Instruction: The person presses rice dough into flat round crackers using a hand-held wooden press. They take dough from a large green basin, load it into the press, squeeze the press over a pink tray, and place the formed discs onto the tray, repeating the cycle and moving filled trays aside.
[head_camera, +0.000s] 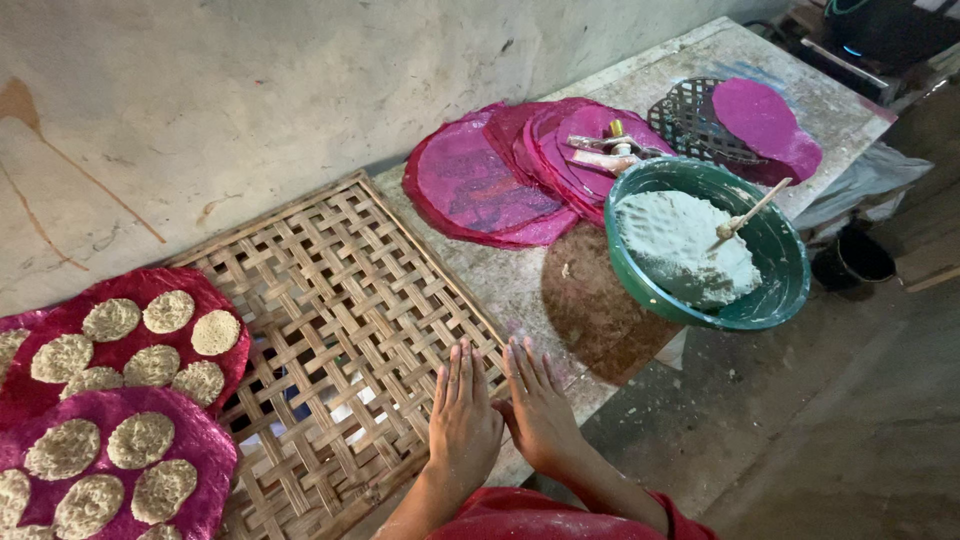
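At the near edge of the bench (700, 70), both hands lie flat, palms down, fingers straight and held together, gripping nothing. The left hand (462, 420) rests on the corner of the woven mat (340, 300); the right hand (537, 410) lies just beside it, on the bare bench at the mat's edge, thumbs nearly touching. By the look of it the mat is being set or pressed in place, and any further move would need the hands to lift off it.

Left of the mat lie two magenta cloths (140, 400) carrying pale round cakes (168, 311). Beyond the mat, a fan of empty magenta sheets (490, 185) overlaps. A green bowl (775, 290) of whitish paste with a stick (750, 212) in it overhangs the bench edge. Farther off, one more magenta sheet (765, 120) lies on a dark lattice (690, 120). No package, label or sign shows
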